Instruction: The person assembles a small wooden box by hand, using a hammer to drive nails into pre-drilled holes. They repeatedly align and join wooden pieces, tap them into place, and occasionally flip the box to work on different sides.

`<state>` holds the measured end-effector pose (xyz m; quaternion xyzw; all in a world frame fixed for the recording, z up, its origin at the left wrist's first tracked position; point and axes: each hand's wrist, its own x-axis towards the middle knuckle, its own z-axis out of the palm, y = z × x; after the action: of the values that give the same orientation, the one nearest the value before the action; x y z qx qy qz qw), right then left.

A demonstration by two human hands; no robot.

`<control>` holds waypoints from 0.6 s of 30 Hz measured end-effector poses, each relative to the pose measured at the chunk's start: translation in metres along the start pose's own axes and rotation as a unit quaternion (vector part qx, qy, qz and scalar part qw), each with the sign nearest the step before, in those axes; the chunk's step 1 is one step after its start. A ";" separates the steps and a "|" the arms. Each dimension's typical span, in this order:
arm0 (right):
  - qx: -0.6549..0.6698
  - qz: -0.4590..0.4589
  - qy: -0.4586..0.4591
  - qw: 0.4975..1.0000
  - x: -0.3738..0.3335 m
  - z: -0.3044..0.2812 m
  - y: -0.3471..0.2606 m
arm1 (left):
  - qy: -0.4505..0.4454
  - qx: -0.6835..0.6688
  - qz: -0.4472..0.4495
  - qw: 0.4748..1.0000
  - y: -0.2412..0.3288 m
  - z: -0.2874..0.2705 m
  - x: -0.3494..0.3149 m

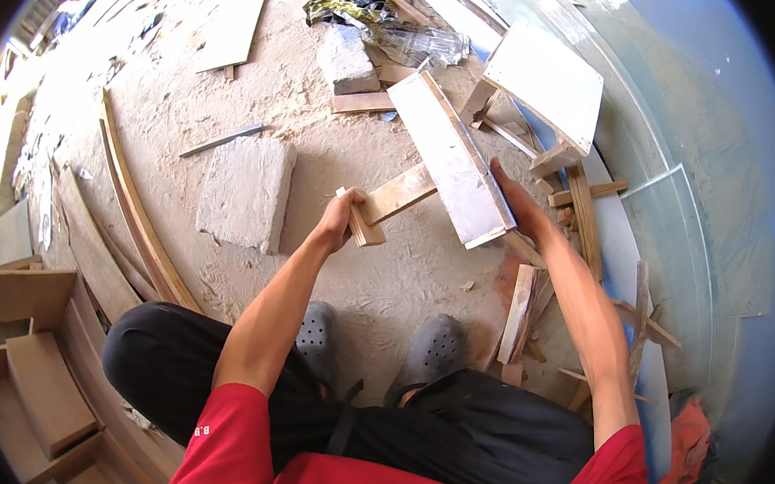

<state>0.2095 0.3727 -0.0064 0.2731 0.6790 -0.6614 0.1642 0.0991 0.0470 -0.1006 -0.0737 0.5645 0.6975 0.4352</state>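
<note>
Between my hands is a wooden assembly held above the floor. It has a long white-faced board, a flat wooden bar running out from the board's left side, and a short wood block across the bar's far left end. My left hand is closed around that block. My right hand grips the right edge of the white-faced board, with its fingers partly hidden behind it. How the pieces are joined cannot be seen.
A stone slab lies left of my hands, a smaller block farther off. Another white-topped wooden piece stands at right, above wood offcuts. Long strips and wooden boxes line the left. Glass sheets lie right.
</note>
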 end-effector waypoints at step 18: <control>-0.459 -0.245 0.127 0.844 0.004 0.030 -0.086 | 0.016 0.025 -0.031 0.999 -0.042 0.036 0.042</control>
<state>0.1513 0.3462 0.0582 0.0730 0.9648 -0.2521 0.0157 0.1167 0.0991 -0.1428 -0.0915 0.5859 0.6684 0.4490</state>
